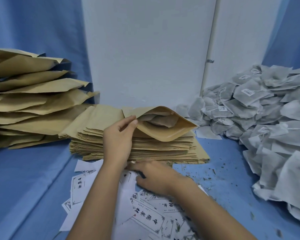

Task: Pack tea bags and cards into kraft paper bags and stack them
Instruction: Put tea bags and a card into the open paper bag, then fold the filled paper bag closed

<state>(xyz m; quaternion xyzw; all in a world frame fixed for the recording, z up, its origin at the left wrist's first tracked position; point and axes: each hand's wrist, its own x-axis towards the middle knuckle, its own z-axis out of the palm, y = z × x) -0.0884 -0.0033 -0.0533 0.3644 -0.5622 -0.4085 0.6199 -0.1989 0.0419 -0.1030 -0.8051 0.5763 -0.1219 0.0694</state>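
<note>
Our left hand [118, 137] pinches the upper lip of the kraft bag [164, 130], its mouth gaping toward us atop the flat stack [145, 149]. Our right hand [154, 177] is nearer the cards [145, 217] just below that mouth. Its fingers are bent onto them, and we cannot tell whether they grip one.

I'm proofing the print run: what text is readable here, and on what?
"中国茶叶" on the large card, upside down to the camera; last two characters uncertain.
Print on the tea bag tags: too small to read.
No print visible on the kraft bags.
</note>
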